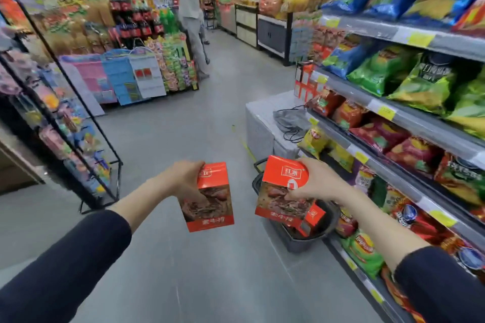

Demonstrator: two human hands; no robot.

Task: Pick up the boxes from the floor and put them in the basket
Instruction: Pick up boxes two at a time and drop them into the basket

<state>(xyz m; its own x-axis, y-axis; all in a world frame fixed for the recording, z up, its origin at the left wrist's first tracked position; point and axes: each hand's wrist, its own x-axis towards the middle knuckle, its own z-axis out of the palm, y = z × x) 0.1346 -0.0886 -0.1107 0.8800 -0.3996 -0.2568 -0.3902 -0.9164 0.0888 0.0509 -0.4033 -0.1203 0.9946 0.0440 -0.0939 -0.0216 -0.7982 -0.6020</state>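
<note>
You're in a grocery shop: shelves (380, 31) w/ yellow price tags (421, 39) carry chip bags (425, 81) on your right. Soda bottles (136, 26) & a hanging-goods rack (55, 139) stand across the aisle, shopping basket (301, 244) on the floor (183, 126).

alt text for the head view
The left hand holds a red box and the right hand a second box over a dark basket that already has a third box inside. Snack shelves line the shop aisle at right.

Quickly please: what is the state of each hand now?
Left hand: holding a red box.
Right hand: holding a second red box.
</note>
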